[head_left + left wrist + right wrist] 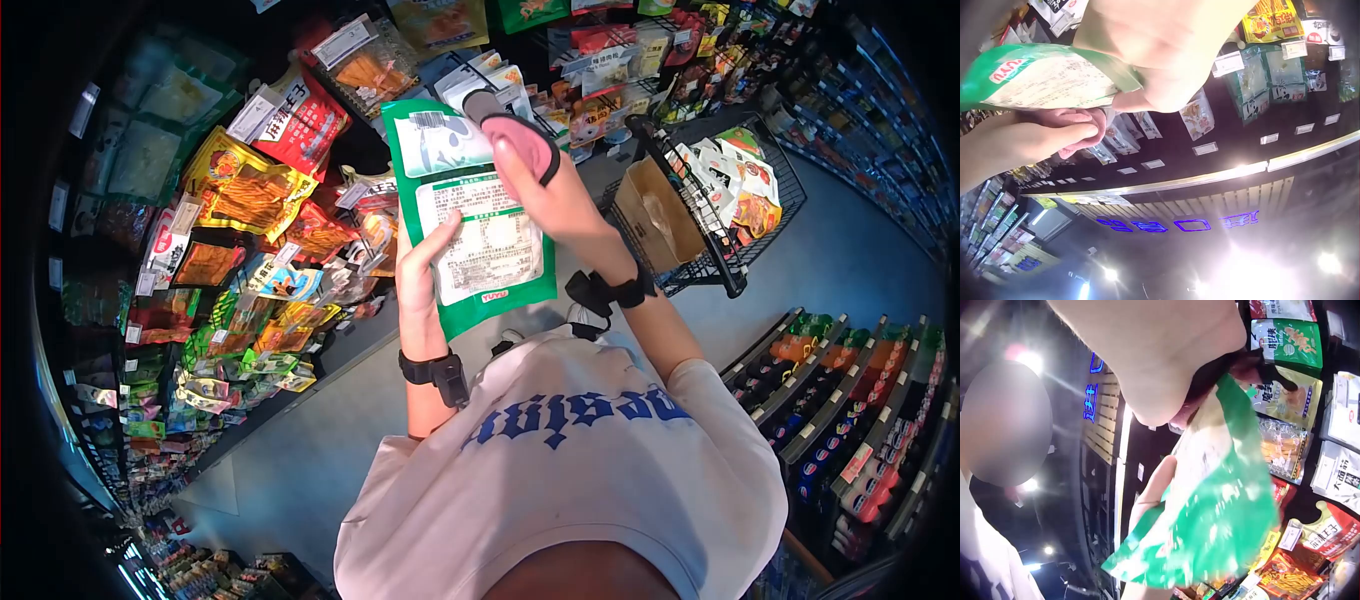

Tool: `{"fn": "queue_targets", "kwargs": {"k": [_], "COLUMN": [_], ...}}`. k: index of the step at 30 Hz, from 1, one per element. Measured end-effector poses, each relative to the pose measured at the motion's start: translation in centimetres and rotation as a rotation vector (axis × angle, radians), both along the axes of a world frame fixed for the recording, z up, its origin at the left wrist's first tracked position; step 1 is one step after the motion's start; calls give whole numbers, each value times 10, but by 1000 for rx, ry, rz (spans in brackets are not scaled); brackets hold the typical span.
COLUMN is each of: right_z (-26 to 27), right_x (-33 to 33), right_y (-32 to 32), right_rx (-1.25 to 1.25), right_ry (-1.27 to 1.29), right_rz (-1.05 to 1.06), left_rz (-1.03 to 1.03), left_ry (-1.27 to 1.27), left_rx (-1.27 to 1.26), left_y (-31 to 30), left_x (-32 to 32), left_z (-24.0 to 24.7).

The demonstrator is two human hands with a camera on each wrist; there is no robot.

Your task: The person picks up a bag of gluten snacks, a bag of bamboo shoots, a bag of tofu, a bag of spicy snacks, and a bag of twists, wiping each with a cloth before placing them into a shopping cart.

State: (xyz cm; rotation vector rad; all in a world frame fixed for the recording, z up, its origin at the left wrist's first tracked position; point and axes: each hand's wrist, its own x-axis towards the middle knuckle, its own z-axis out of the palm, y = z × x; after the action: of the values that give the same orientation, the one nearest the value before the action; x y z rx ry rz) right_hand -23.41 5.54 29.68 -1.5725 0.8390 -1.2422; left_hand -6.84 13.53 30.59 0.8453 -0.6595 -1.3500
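A green and white packaged food bag is held up in front of the chest, its printed label side facing up. My left hand grips the bag's left edge, thumb lying across the label. With my right hand I hold a pink cloth with dark edging at the bag's upper right. From the left wrist, the cloth looks bunched under the thumb, close against the bag. Seen from the right wrist, the bag bends and shines, and my right hand covers most of the cloth.
Racks of hanging snack bags with price tags stand ahead and to the left. A black shopping cart at the right carries a cardboard box and several white packages. Bottle shelves line the right side.
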Motion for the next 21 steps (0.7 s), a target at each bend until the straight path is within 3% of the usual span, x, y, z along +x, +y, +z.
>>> {"fn": "queue_targets", "kwargs": {"k": [6,8,11,14,19,21], "right_z": [-12,-22,-23,-37,-22,-38], "right_x": [0,2,-3,1,0,5], "right_y": [-11,-7,1,7,22,18], "right_rx": [209,444,562,548,538,339], "right_ry": [-293,-510,-551,-496,-367,-372], "right_rz": [199,246,325,258,383,282], "left_rz": [9,14,95,288,296,304], "left_ry": [30,27,-12,-146,-27,-224], "left_rx": [-20,-15,-73,-67,-81,-53], "left_y": [-1,-2,-7,-9,-13,-16], "left_x": [4,10,12,12,15,15], "left_z": [-4,-10,-16,-11,-13,-15]}}
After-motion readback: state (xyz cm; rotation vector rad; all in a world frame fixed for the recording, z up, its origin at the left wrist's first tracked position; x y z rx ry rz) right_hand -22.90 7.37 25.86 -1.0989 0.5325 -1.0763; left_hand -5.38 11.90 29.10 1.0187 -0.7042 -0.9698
